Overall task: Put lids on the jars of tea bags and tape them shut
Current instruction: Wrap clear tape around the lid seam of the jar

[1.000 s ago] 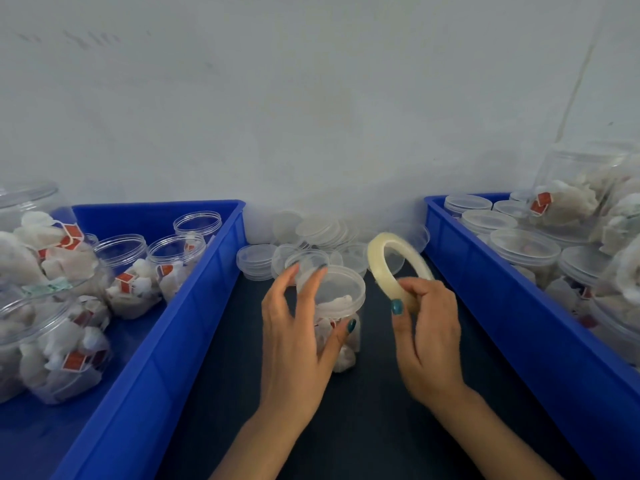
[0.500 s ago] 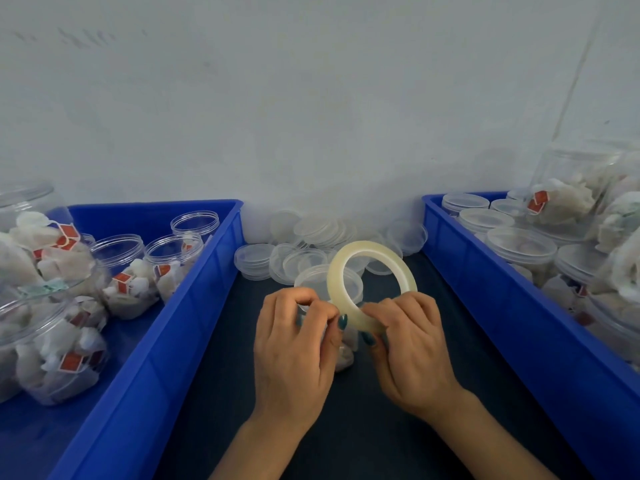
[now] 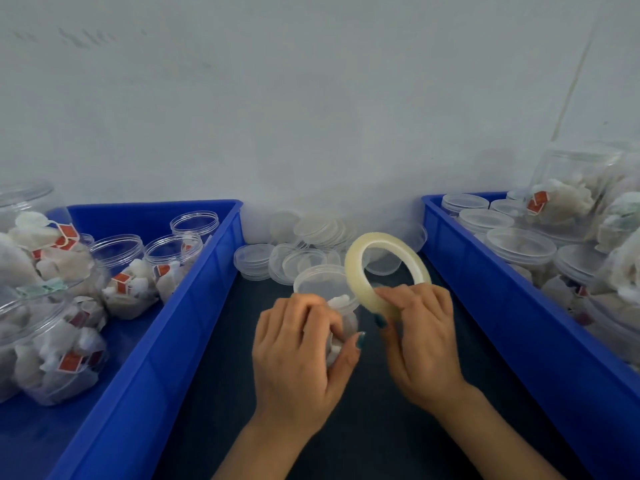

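Note:
A small clear jar of tea bags (image 3: pixel 325 289) with a lid on it stands on the dark table between two blue bins. My left hand (image 3: pixel 298 351) is curled round the jar's near side, thumb toward the right. My right hand (image 3: pixel 419 337) grips the lower edge of a pale roll of clear tape (image 3: pixel 360 271), held upright just right of the jar and touching its rim. Whether a strip of tape is pulled out cannot be seen.
The left blue bin (image 3: pixel 194 306) holds open jars of tea bags. In the right blue bin (image 3: pixel 485 306) stand lidded jars. A heap of loose clear lids (image 3: pixel 304 244) lies against the white wall behind the jar.
My left hand went from open fingers beside the jar to curled round it. The right hand brought the tape roll left and down against the jar.

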`<state>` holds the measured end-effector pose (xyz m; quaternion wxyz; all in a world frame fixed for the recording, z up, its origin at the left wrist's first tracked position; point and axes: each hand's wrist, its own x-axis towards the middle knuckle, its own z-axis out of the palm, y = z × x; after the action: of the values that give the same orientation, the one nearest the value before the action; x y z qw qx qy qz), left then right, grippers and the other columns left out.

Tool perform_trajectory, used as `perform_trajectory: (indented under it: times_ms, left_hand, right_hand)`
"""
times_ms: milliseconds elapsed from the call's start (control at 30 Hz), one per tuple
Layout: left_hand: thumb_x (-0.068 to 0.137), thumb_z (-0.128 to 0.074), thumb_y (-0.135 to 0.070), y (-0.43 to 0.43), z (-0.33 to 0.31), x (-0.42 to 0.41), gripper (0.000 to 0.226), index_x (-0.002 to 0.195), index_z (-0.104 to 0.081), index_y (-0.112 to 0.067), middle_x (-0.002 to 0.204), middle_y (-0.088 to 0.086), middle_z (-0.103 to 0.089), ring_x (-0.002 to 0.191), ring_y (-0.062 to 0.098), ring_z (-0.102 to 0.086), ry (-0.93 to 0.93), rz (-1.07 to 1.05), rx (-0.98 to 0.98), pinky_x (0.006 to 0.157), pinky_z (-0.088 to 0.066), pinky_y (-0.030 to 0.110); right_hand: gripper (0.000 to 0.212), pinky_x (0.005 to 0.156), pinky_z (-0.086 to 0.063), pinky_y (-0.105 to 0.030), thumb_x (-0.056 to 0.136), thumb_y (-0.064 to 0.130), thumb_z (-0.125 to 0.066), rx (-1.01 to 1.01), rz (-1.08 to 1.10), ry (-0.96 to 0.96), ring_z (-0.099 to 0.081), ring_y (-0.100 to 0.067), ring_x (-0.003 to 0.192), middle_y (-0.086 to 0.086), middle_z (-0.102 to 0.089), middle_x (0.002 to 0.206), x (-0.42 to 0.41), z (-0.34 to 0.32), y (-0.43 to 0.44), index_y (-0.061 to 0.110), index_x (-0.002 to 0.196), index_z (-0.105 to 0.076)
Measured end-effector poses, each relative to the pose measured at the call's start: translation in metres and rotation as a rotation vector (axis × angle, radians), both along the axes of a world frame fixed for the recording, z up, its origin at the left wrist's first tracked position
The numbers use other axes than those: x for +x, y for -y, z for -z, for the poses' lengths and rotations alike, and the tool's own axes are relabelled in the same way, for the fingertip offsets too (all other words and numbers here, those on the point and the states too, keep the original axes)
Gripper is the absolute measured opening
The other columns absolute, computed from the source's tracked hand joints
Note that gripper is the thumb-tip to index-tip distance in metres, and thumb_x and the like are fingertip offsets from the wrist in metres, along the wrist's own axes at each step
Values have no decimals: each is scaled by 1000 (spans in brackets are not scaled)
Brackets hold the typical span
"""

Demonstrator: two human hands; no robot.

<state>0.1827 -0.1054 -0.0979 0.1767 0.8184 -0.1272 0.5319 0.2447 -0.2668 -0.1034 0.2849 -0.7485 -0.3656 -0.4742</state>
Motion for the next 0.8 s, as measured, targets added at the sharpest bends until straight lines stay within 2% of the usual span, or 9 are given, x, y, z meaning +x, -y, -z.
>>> perform_trajectory:
  times_ms: [100, 233, 400, 500, 567, 667, 800]
  left_hand:
    - [102, -43, -46, -3, -1, 1, 24, 97, -50, -23, 98, -3, -53, 85, 11, -46, -47, -69, -25, 76, -29, 21]
    - [95, -54, -33, -3, 1, 2, 11, 98, -50, -24, 98, 0, -57, 84, 14, -48, -20, -113, 25, 74, -31, 23]
    - [103, -48, -30, 0, -2, 0, 10, 97, -51, -23, 103, -3, -47, 84, 13, -45, 89, -111, 135, 77, -30, 24]
    - [99, -56, -26, 5, -1, -1, 6, 95, -52, -22, 105, -5, -48, 86, 11, -48, 206, -85, 243, 79, -35, 26]
    - [97, -58, -26, 5, 0, -1, 8, 93, -52, -22, 104, -5, -49, 86, 11, -49, 211, -74, 266, 79, -36, 27]
    - [96, -53, -32, -2, 0, 0, 14, 87, -52, -21, 97, -2, -53, 79, 14, -47, 122, -75, 156, 74, -32, 28]
    - [92, -49, -54, -6, -3, -1, 40, 78, -54, -17, 86, 1, -54, 75, 15, -45, 48, -71, 41, 70, -29, 28]
  right_hand:
    - [20, 89, -31, -25, 95, 17, -50, -74, -34, 84, -53, -12, 84, 7, -57, 99, -5, 1, -5, 15, 115, -54]
    - [22, 87, -34, -28, 91, 14, -53, -87, -32, 101, -53, -13, 84, 5, -58, 99, -7, 1, -4, 15, 113, -54]
    - [25, 88, -34, -28, 90, 12, -54, -91, -25, 66, -53, -13, 84, 0, -66, 94, -6, 0, -3, 15, 114, -53]
    - [27, 86, -34, -25, 92, 12, -50, -45, -39, -14, -53, -12, 84, 2, -65, 94, -6, -2, -4, 15, 118, -53]
    - [27, 85, -34, -25, 93, 12, -49, -36, -30, -46, -53, -12, 83, 3, -64, 92, -6, -3, -5, 15, 119, -54]
    - [26, 87, -33, -25, 93, 14, -53, -51, 24, -33, -54, -13, 86, 1, -66, 93, -6, -3, -4, 15, 119, -54]
    - [25, 87, -32, -25, 93, 15, -51, -59, 10, 12, -54, -13, 85, 2, -66, 93, -7, -4, -5, 16, 118, -54]
